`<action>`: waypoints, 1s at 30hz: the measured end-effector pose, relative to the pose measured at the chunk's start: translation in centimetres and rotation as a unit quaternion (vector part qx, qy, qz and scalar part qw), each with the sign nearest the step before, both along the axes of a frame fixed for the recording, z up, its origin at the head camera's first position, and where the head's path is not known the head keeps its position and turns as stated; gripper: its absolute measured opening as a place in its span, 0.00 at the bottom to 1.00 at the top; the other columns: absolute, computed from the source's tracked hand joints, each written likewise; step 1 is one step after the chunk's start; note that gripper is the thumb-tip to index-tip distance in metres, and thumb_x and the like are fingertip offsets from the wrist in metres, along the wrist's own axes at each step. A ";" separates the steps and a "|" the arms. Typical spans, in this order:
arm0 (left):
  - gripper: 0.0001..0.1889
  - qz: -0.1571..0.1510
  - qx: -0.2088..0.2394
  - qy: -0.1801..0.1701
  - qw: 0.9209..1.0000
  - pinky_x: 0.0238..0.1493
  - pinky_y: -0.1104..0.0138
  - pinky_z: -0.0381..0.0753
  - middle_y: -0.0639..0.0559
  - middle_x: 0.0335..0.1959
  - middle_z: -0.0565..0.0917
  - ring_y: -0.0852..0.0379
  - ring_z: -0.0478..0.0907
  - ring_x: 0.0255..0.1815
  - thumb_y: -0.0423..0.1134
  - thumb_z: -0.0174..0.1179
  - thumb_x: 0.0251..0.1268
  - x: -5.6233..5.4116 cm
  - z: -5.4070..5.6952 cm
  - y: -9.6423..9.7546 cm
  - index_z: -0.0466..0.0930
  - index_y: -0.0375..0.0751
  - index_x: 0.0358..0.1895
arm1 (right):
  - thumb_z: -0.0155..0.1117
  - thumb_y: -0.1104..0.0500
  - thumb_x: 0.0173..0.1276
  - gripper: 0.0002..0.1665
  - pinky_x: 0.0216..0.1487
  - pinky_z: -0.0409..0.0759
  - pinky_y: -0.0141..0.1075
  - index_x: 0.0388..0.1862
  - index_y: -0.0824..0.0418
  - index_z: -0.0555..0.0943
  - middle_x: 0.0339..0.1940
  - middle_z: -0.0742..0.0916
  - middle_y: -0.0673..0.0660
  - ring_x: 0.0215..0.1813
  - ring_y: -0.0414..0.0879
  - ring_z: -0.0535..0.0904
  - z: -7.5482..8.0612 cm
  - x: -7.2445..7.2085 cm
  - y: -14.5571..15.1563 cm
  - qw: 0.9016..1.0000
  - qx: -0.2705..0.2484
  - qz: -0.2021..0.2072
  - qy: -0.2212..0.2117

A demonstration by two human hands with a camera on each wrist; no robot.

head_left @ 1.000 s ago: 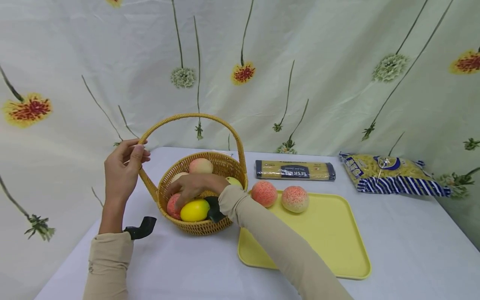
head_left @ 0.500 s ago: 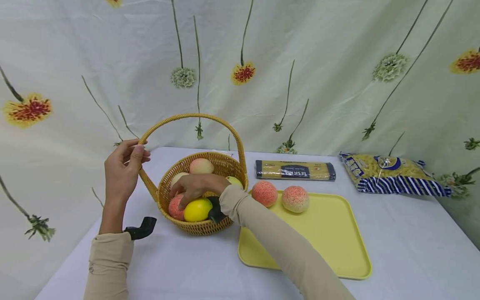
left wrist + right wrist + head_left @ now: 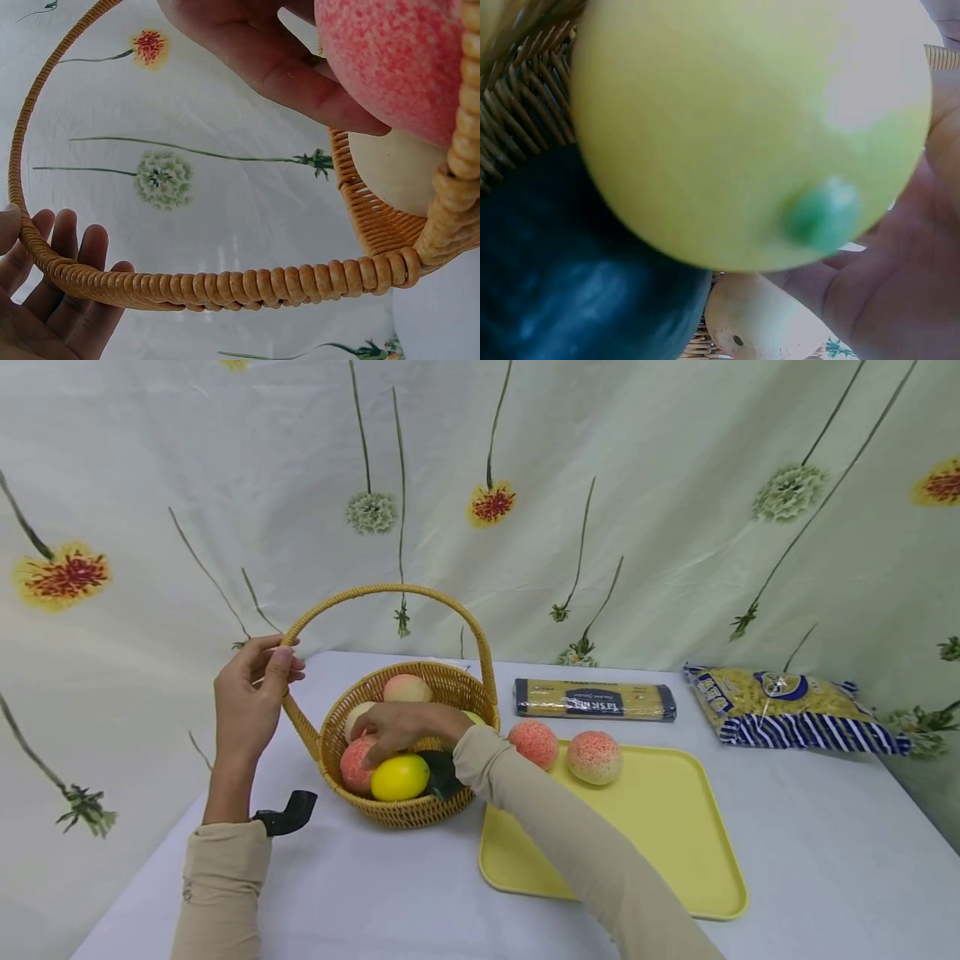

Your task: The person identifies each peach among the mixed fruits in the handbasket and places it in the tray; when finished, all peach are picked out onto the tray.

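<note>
A wicker basket with a tall arched handle stands on the table. My left hand holds the handle's left side, fingers and thumb round it. Inside the basket, my right hand grips a pink peach at the left; the left wrist view shows the peach close up beside the fingers. A yellow lemon with a green tip lies beside it. Another peach and a pale round fruit sit behind. A dark green glossy thing lies next to the lemon.
Right of the basket lies a yellow tray, with two peaches at its back left corner. Behind it are a flat pack of spaghetti and a bag of pasta. A flowered cloth hangs at the back.
My right hand and the pink peach have shifted slightly right and up within the basket. The lemon has shifted slightly right. My left hand stays on the handle.
</note>
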State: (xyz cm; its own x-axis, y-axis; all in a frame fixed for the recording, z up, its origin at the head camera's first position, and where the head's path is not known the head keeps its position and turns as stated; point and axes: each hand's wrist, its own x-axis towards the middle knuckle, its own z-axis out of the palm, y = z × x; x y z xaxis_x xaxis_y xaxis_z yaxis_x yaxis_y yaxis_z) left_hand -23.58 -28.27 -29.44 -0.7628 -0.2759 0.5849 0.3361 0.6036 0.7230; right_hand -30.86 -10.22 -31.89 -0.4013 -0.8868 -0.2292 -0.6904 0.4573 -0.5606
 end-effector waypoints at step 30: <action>0.17 0.003 0.005 -0.003 1.000 0.38 0.82 0.76 0.62 0.31 0.79 0.70 0.80 0.33 0.45 0.51 0.73 -0.2 -0.1 -0.1 0.78 0.39 0.55 | 0.65 0.44 0.64 0.27 0.56 0.73 0.32 0.57 0.51 0.69 0.60 0.75 0.52 0.59 0.44 0.72 0.0 -1.1 3.7 0.991 -0.111 -0.067 -0.018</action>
